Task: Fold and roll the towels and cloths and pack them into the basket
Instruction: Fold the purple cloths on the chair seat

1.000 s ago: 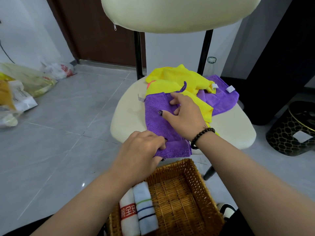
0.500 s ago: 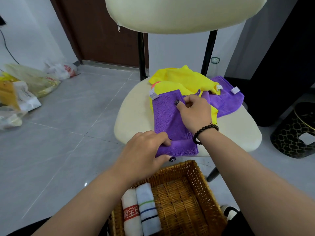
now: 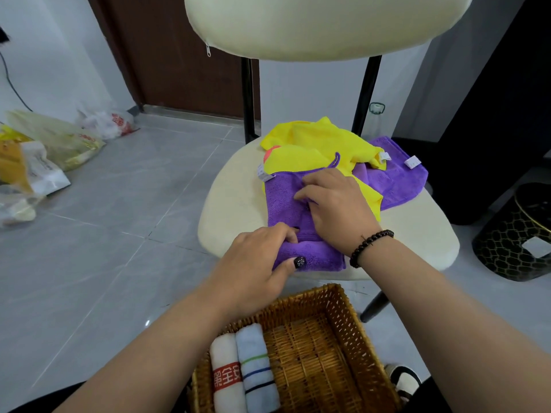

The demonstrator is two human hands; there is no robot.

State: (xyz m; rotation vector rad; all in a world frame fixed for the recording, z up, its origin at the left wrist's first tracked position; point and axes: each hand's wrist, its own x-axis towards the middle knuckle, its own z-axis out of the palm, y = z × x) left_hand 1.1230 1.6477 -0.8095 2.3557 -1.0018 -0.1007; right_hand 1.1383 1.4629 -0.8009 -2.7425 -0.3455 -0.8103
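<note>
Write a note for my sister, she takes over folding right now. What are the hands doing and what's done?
Left hand: pinches the near edge of the folded purple cloth on the chair seat.
Right hand: presses on the cloth's middle, fingers curled.
Done: two rolled towels, a white one and a striped one, lie side by side in the basket.
Left: roll and pack this cloth, then the yellow cloths and the other purple cloth.
</note>
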